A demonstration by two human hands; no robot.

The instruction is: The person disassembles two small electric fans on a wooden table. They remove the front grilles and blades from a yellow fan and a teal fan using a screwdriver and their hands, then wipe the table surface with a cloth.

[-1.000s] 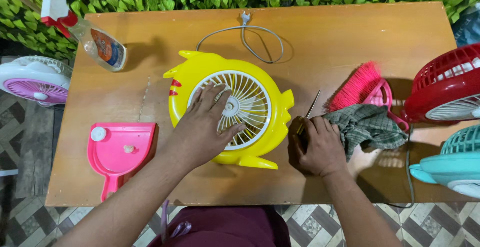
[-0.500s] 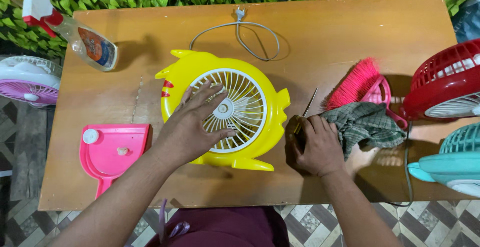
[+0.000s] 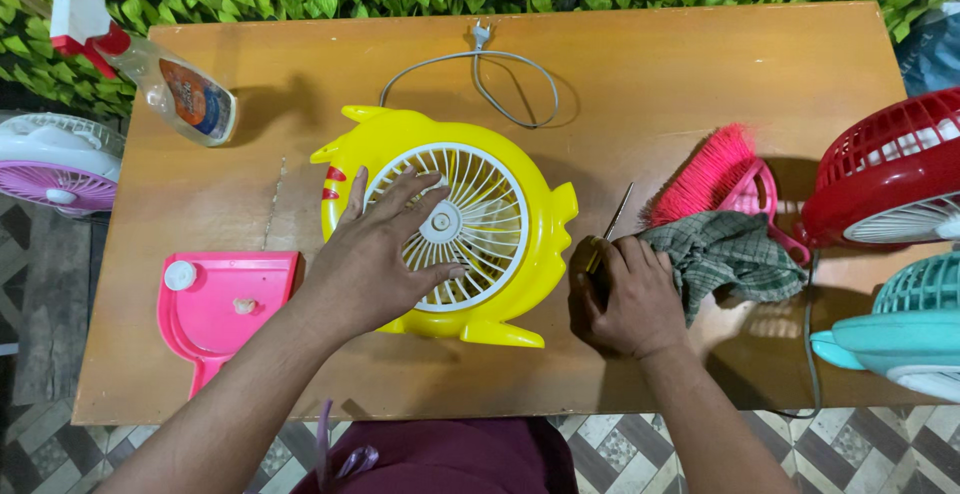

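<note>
While the wooden counter (image 3: 700, 74) carries everything, the biggest thing on it is the yellow fan (image 3: 445, 224), lying flat on its back at the middle with its white grille facing up and its grey cord (image 3: 480, 79) looping away toward the leafy wall. At the right edge a red fan (image 3: 885, 169) and a teal fan (image 3: 905, 319) crowd in, and a purple and white fan (image 3: 55, 159) sits off the left side.

Next in size, a pink dustpan (image 3: 225, 304) lies near the left front corner, a spray bottle (image 3: 165, 79) lies tilted at the far left, and a pink brush (image 3: 715, 174) rests under a crumpled green checked cloth (image 3: 730, 254).

The left hand (image 3: 375, 259) lies palm down on the grille, fingers (image 3: 405, 199) spread wide and holding nothing, pressing the fan's lower left side. The right hand (image 3: 630, 294) is just beside the fan's right edge, closed around the handle of a screwdriver (image 3: 610, 229) whose thin shaft points away, toward the far edge.

I judge the main risk to be the tip slipping off a small screw, since the fan rests only under one flat palm. The nearby cloth could also snag the tool, and the neighbouring fans leave little elbow room on the right.
</note>
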